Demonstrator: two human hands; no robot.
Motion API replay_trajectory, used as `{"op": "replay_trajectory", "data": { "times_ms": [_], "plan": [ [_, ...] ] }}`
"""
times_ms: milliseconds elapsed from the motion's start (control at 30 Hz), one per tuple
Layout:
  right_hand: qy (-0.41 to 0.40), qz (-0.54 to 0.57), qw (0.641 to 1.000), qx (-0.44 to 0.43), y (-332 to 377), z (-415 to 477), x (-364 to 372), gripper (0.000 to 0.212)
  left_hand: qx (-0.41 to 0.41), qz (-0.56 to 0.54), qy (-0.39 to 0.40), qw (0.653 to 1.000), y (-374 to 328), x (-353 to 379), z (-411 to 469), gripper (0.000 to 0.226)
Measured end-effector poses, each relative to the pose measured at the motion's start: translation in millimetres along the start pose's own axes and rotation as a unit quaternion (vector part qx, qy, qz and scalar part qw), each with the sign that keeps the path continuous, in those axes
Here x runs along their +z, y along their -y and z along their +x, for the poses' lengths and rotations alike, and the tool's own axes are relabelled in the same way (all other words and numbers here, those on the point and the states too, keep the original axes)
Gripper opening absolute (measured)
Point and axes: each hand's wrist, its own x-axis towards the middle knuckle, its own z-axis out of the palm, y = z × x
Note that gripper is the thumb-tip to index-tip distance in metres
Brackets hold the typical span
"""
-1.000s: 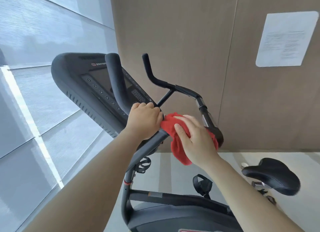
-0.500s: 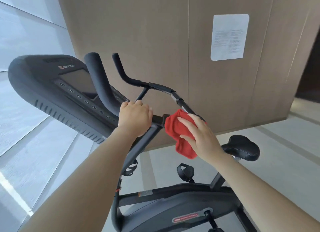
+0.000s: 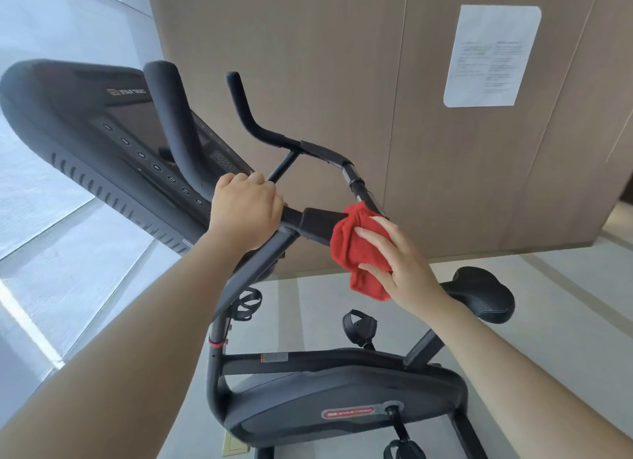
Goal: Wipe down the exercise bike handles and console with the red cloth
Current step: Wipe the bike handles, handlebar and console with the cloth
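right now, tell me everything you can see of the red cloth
The red cloth is bright red, soft-looking fabric, bunched and creased rather than spread flat. It is wrapped over the black handlebar at its near right bend, hiding the bar there. The right hand grips it from the outside, thumb underneath, and a loose fold hangs down below the thumb.

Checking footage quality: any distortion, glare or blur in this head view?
Head view: wide-angle distortion tilts the wooden wall and console; the pale panels at left are washed out; red cloth, left hand and right hand are sharp; the notice print is unreadable.
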Motion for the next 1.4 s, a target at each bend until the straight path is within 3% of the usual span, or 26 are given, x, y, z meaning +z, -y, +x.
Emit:
{"op": "replay_trajectory", "data": {
  "times_ms": [167,333,500,667,867,967,1100,1233,1400],
  "plan": [
    [0.06,-0.024,0.994,-0.088,-23.6,9.7,-13.6,0.053,-0.047,0.011,-0.007,0.999,-8.7,1.2,0.0,0.043],
    [0.077,0.033,0.993,-0.079,-42.4,5.3,-16.9,0.055,-0.061,0.0,0.011,0.998,-11.2,-1.2,0.7,0.05],
    [0.041,0.17,0.985,0.01,-62.3,4.8,-23.2,0.047,-0.077,0.0,0.023,0.997,-12.2,-0.1,2.3,0.05],
    [0.015,0.296,0.947,0.124,-44.7,7.1,-10.3,0.043,-0.09,0.0,0.019,0.996,-14.0,0.3,2.5,0.051],
    [0.022,0.246,0.967,0.064,-35.4,7.3,-11.7,0.049,-0.098,0.009,0.018,0.995,-12.2,3.1,2.4,0.049],
    [0.003,0.268,0.957,0.115,-29.8,19.3,-10.6,0.045,-0.096,0.014,0.021,0.995,-13.4,1.1,2.1,0.05],
    [0.058,0.265,0.954,0.127,-21.8,33.5,-13.6,0.04,-0.098,0.012,0.016,0.995,-16.3,-2.2,1.1,0.045],
    [-0.006,0.28,0.953,0.119,-10.4,56.5,-17.2,0.03,-0.083,0.003,0.021,0.996,-13.2,-3.1,0.2,0.042],
    [0.073,0.173,0.976,0.111,7.2,59.7,1.1,0.034,-0.021,0.015,0.004,1.0,-1.9,-1.8,-3.8,0.045]
  ]
}}
